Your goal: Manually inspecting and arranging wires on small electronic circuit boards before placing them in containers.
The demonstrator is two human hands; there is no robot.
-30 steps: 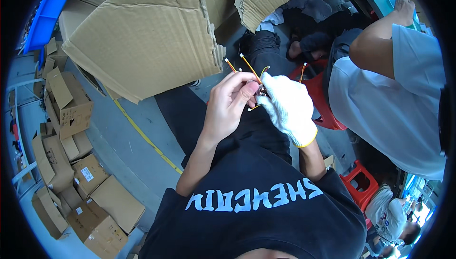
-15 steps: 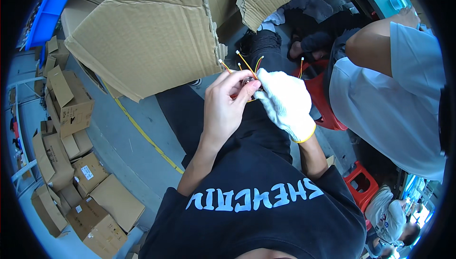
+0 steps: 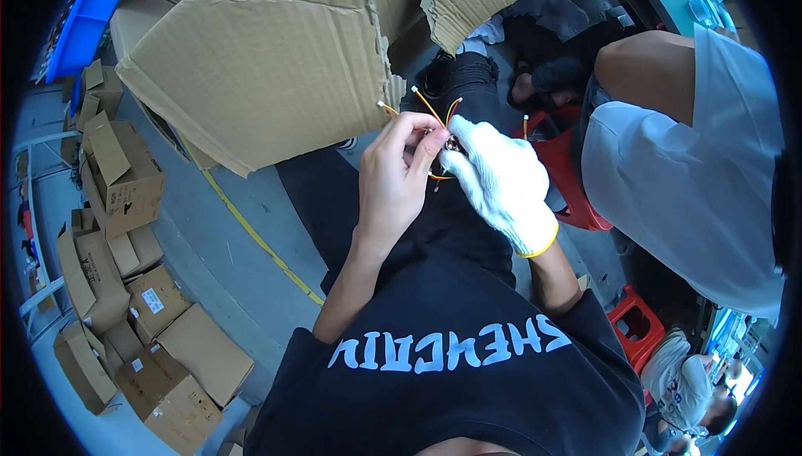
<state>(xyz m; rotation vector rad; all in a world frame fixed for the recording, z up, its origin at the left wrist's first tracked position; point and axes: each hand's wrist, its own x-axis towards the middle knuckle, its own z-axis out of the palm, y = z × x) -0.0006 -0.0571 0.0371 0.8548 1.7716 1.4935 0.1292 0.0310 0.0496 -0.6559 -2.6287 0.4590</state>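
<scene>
My bare left hand (image 3: 397, 176) and my right hand (image 3: 504, 180), in a white knit glove with a yellow cuff edge, meet over my lap. Between their fingertips is a small dark, coppery part with wire leads (image 3: 452, 145), mostly hidden by the fingers. Thin yellow and red wires (image 3: 429, 106) stick out of it in several directions, some tipped with small white plugs. The left thumb and fingers pinch the part from the left. Gloved fingers close round its right side.
A large torn cardboard box (image 3: 267, 63) stands ahead. Several cartons (image 3: 125, 180) are piled at left beyond a yellow floor line (image 3: 251, 230). Close on my right sits a person in a light shirt (image 3: 668, 180), beside a red stool (image 3: 568, 180). Another red stool (image 3: 635, 326) is behind.
The left fingers have shifted slightly on the part, and more of its coppery face now shows between the hands. The wires have swung a little. The neighbouring person's arm has moved.
</scene>
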